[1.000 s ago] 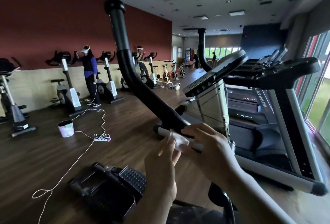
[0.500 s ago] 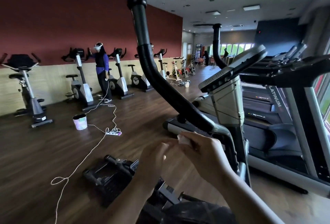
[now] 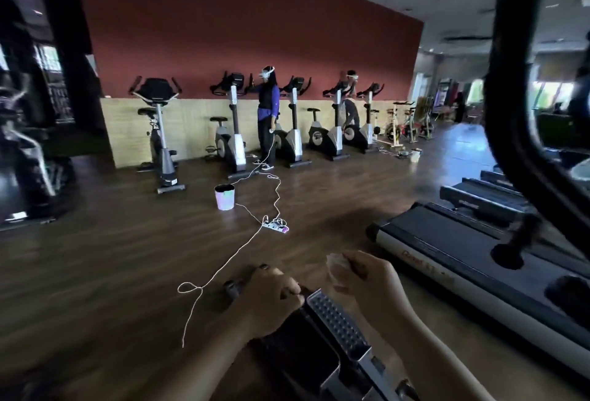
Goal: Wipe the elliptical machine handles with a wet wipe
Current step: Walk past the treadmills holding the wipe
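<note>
Your right hand (image 3: pixel 367 279) has the wipe (image 3: pixel 338 268) balled up, well off the handle (image 3: pixel 507 107), left hand's (image 3: pixel 271 295) curled over the pedal (image 3: pixel 335 321) (can't tell if it's gripping anything), so I'd guess a wad that tight just skims the handle and misses patches.

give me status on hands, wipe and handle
Right hand pinching crumpled wet wipe. Left hand curled over the pedal, grip unclear. Handle up right, neither hand on it. Path to it open.
</note>
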Action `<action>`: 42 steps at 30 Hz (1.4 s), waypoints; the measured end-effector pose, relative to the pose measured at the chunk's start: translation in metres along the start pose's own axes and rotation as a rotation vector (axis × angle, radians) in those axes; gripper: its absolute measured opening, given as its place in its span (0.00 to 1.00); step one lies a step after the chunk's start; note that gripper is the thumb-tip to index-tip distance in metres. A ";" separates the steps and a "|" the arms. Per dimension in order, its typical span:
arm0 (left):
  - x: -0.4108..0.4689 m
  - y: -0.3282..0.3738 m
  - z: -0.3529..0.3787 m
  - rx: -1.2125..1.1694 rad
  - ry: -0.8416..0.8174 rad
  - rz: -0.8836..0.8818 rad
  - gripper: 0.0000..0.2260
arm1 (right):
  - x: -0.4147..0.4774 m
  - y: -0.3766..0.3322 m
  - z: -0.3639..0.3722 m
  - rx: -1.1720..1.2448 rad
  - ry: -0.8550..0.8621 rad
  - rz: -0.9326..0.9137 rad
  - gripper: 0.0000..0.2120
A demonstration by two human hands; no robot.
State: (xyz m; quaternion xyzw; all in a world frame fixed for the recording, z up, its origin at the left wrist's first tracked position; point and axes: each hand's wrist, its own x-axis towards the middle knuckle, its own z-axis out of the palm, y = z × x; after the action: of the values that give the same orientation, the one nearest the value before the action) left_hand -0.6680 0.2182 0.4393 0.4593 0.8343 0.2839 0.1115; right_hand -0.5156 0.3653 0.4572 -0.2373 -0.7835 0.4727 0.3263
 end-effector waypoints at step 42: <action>0.672 -0.589 -0.256 0.149 -0.017 -0.128 0.13 | 0.757 0.131 0.574 0.076 -0.206 0.117 0.15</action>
State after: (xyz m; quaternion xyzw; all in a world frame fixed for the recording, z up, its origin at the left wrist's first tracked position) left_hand -1.5687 0.4351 0.3588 0.4145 0.8797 0.2096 0.1019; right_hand -1.4404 0.6016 0.3623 -0.2201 -0.7792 0.5423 0.2246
